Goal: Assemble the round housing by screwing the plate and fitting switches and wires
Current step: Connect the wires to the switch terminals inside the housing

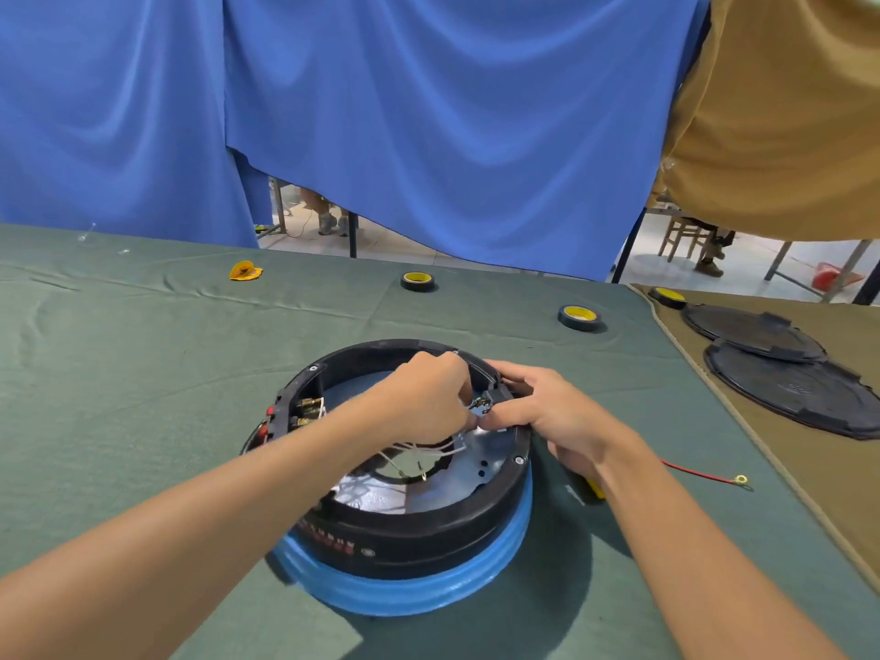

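Our round black plastic housing (419,526) sits mid-counter (143,373). We judge its silver metal plate (481,462) seated, with brass-terminalled switches (309,412) in the left wall. Left hand (428,397) and right hand (547,412) both pinch a small wired part (482,405) at the far-right rim. Thin white wires (419,452) lie loose, not yet connected.

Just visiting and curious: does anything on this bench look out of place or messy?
Mildly. A red wire lies loose on the green cloth right of the housing, and a crumpled yellow scrap sits far back. Nothing looks damaged.
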`<state>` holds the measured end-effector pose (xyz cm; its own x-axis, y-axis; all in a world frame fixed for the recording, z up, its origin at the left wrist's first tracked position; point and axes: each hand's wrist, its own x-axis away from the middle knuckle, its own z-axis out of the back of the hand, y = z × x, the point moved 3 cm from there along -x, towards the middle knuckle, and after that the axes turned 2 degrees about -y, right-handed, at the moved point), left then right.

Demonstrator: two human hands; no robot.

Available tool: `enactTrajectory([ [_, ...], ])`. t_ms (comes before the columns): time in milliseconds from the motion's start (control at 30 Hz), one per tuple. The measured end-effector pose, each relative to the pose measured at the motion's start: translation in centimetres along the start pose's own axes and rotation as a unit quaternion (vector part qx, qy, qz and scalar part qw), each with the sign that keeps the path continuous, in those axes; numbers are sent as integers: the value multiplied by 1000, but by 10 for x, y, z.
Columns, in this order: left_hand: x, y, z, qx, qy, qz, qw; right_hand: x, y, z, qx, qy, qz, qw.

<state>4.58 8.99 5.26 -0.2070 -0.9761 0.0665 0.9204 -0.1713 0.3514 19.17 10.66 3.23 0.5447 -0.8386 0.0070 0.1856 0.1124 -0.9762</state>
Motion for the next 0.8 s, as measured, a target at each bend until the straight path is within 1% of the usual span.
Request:
enactTrajectory([
  [100, 2, 0, 4, -9, -3, 14, 1000, -4, -2, -1, 3, -54, -7, 999],
  [200, 6, -2, 1, -8, 27, 35, 999, -9, -4, -4, -7, -106, -34, 994],
  [300, 9, -7, 0, 29, 58, 42, 997, -12, -7, -6, 0, -112, -35, 993],
  [333, 11, -10, 2, 43, 67, 44, 996, -13, -7, -7, 8, -98, -33, 995],
  [400, 15, -16, 8, 78, 90, 54, 991, -11, -8, -4, 49, -39, -28, 998],
  [467, 19, -24, 11, 136, 114, 66, 982, -5, -5, -3, 74, 7, -21, 997],
  [500, 20, -28, 12, 172, 122, 70, 975, -2, -4, -5, 58, 16, -15, 998],
  [567, 21, -31, 10, 243, 133, 72, 958, 1, -1, -12, -8, 44, -2, 999],
  [600, 22, -32, 9, 265, 134, 73, 952, 1, -1, -16, -24, 78, 0, 997],
  [667, 24, -29, 6, 304, 134, 75, 940, -2, 0, -19, -22, 150, -9, 988],
  [700, 24, -28, 5, 337, 130, 80, 929, -3, 0, -20, -26, 165, -12, 986],
  [800, 28, -27, 5, 441, 108, 100, 885, -6, -1, -22, -32, 173, -13, 984],
])
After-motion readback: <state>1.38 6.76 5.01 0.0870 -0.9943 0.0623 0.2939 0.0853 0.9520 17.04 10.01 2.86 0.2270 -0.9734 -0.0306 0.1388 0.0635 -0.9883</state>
